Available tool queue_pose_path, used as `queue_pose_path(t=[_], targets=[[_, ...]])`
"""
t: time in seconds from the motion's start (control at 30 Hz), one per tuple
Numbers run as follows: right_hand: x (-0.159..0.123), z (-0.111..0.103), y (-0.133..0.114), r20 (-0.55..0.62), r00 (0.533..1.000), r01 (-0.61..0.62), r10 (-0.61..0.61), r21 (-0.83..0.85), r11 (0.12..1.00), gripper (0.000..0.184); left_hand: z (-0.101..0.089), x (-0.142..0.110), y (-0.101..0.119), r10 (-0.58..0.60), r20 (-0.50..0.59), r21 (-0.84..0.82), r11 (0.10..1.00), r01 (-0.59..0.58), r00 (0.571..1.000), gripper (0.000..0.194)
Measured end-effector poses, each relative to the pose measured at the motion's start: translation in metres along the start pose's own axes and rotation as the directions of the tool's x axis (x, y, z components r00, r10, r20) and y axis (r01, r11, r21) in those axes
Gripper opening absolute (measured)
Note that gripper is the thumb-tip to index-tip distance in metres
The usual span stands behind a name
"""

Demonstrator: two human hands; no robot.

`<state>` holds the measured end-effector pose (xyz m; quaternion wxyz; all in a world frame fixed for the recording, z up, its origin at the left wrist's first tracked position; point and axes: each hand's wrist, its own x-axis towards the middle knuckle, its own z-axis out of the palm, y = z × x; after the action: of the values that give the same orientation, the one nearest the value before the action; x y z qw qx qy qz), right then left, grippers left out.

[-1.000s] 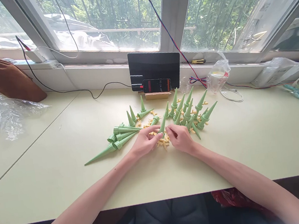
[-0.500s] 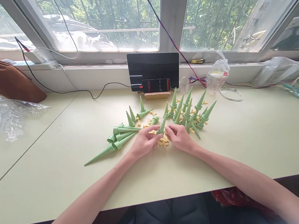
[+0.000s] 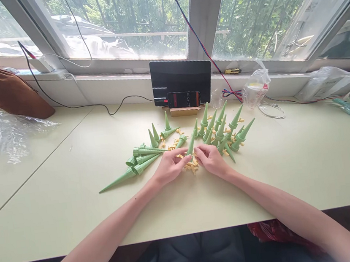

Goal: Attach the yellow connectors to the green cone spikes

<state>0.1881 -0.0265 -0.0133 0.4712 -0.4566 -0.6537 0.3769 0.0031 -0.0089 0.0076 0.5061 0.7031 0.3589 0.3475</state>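
Pale yellow table (image 3: 77,219) fills scene. Right: group of green cones (image 3: 220,131), mostly upright or tilted. Left: loose cones (image 3: 146,158), several lying down. Far centre: black tablet (image 3: 181,74). Left hand (image 3: 170,165) grips single cone (image 3: 191,146), leaning, between hands. Right hand (image 3: 210,158) curled, fingertips beside cone; cannot tell whether holding anything. Smallest: yellow fittings (image 3: 193,168), heaped near cone.

Head cam, wearer's POV, facing fwd & down, close over tabletop (image 3: 59,204), lap (image 3: 202,248) btm, windows (image 3: 123,24) top.
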Motion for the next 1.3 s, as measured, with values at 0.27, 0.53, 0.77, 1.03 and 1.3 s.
queue_pose_path(t=[0.27, 0.53, 0.77, 1.03, 1.3], targets=[[-0.001, -0.004, -0.004, 0.026, 0.982, 0.185, -0.185, -0.260, 0.948, 0.041, -0.005, -0.001, 0.007, -0.083, 0.086, -0.043, 0.995, 0.087, 0.993, 0.038], [0.002, 0.001, -0.005, 0.082, 0.982, -0.187, 0.172, 0.248, 0.950, 0.041, 0.002, 0.002, -0.014, 0.096, -0.085, 0.066, 0.994, -0.091, 0.992, 0.039], [0.000, -0.002, -0.002, -0.001, 1.000, 0.024, -0.024, -0.075, 0.997, 0.040, 0.003, 0.001, -0.006, 0.120, -0.097, 0.127, 0.986, -0.108, 0.988, 0.034], [0.002, -0.008, 0.004, 0.074, 0.957, 0.287, -0.280, -0.381, 0.879, 0.034, -0.002, -0.002, 0.002, -0.005, 0.053, 0.077, 0.997, 0.001, 0.999, 0.035], [0.002, -0.001, -0.005, 0.081, 0.989, -0.136, 0.127, 0.118, 0.984, 0.041, 0.003, 0.003, -0.017, 0.143, -0.104, 0.128, 0.983, -0.129, 0.984, 0.036]])
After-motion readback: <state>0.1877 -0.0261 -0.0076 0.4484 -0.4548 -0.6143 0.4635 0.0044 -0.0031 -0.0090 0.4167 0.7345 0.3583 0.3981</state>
